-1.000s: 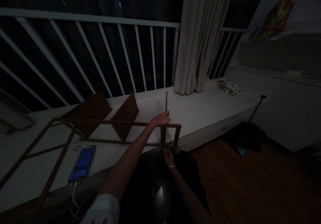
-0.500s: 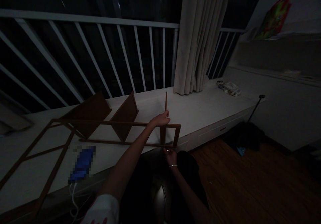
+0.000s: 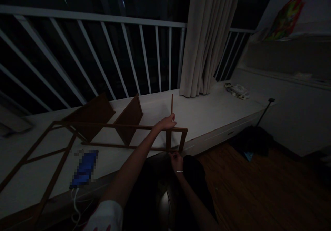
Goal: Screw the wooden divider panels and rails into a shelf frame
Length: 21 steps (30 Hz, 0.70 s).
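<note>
A brown wooden shelf rack (image 3: 99,124) lies on its side on the white window ledge (image 3: 207,113), with two brown shelf boards (image 3: 130,118) standing between its rails. Near the rack's right end, a third shelf board (image 3: 172,103) shows edge-on. My left hand (image 3: 167,122) reaches over the upper rail, its fingers closed around this board. Below, against the lower rail where the board meets it, my right hand (image 3: 177,160) is closed in a pinch. Whatever sits between its fingertips is too small and dark to name.
A blurred blue object (image 3: 85,169) with a white cable (image 3: 75,203) lies left of my arm. White railings (image 3: 144,58) and a beige curtain (image 3: 207,41) stand behind the ledge. A dark heap (image 3: 252,143) rests on the wooden floor (image 3: 238,189) at right.
A small shiny piece visible at my right fingertips earlier no longer shows. Both hands keep nearly the same place; the view has shifted slightly.
</note>
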Available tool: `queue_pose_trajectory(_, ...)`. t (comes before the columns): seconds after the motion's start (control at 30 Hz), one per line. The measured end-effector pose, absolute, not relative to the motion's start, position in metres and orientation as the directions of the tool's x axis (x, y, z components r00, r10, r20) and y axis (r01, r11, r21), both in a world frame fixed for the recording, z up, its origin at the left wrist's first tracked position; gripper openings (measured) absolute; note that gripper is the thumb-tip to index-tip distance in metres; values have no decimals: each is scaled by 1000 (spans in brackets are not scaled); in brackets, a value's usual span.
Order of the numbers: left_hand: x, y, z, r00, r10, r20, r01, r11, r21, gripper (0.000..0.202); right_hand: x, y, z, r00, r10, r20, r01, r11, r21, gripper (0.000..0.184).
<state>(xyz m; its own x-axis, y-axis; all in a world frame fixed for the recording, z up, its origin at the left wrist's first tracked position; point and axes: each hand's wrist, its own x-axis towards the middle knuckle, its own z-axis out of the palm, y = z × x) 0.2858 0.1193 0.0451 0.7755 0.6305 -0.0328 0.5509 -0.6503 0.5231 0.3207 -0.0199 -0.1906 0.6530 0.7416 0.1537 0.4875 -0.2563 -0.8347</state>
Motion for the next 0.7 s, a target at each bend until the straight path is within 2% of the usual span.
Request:
queue_pose_trajectory(0.2, 286, 119, 46, 770, 637, -42, 556, -636, 535, 27, 323, -18, -186, 645, 752, 137, 520, -301, -799, 32)
queue_pose_trajectory(0.5, 285, 120, 46, 770, 636, -39, 555, -639, 533, 26, 330, -25, -152, 507, 860, 53, 759, -416, -501, 27)
queue_pose_trajectory(0.7, 285, 119, 47, 779, 626, -39, 542, -641, 543, 25, 340, -23, -133, 359, 933, -9, 856, -333, -396, 25)
